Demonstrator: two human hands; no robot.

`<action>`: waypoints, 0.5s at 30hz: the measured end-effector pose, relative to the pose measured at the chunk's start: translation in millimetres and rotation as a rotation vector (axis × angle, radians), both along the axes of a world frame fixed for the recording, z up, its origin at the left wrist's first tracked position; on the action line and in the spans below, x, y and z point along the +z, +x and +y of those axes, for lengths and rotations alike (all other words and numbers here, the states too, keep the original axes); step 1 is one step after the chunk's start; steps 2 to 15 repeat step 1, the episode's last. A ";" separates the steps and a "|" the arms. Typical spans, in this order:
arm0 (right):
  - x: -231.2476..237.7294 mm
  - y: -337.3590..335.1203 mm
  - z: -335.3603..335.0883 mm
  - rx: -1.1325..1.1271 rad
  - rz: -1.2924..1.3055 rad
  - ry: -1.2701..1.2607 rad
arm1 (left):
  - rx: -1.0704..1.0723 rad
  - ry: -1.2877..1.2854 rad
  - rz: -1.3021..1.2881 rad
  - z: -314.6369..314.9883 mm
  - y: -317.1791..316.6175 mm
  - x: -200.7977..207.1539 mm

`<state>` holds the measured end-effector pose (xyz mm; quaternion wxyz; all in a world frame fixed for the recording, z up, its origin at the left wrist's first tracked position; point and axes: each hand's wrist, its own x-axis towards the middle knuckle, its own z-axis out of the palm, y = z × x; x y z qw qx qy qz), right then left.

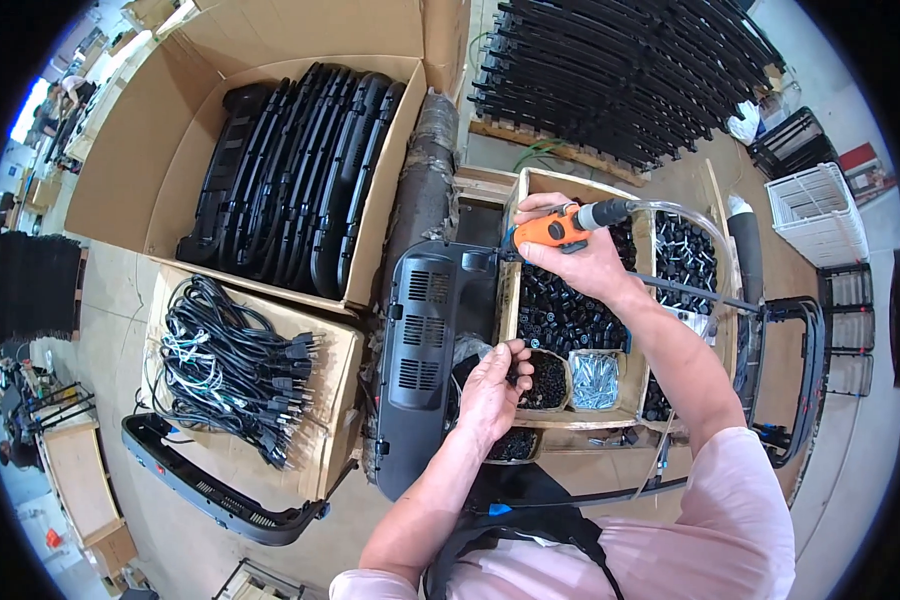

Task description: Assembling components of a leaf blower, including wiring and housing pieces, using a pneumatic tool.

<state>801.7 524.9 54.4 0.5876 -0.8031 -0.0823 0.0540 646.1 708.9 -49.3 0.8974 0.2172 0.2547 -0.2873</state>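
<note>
My right hand [598, 268] is wrapped round an orange air screwdriver [550, 231], which lies nearly level with its tip pointing left. That tip is at the upper right corner of a long black vented panel [420, 345]; whether it touches cannot be made out. A clear hose [685, 210] runs from the tool's back end to the right. Lower down, my left hand [492, 392] is closed, fingertips pinched together, beside the panel and next to a small tub of tiny black screws [547, 380]. What the pinch holds is hidden.
A wooden bin [519, 290] holds black knobs, silver bolts [595, 380] and long screws. Black panels [300, 190] stand in a cardboard box [170, 150]. Power cords [235, 370] lie on a carton at left, with a curved black part [220, 495] below. Black frames [610, 80] are stacked beyond.
</note>
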 end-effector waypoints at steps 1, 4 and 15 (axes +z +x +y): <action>-1.7 1.3 0.2 0.029 0.021 -0.009 | -0.021 0.014 -0.023 0.5 2.1 -2.9; -1.7 1.3 0.2 0.029 0.021 -0.009 | -0.021 0.014 -0.023 0.5 2.1 -2.9; -1.7 1.3 0.2 0.029 0.021 -0.009 | -0.021 0.014 -0.023 0.5 2.1 -2.9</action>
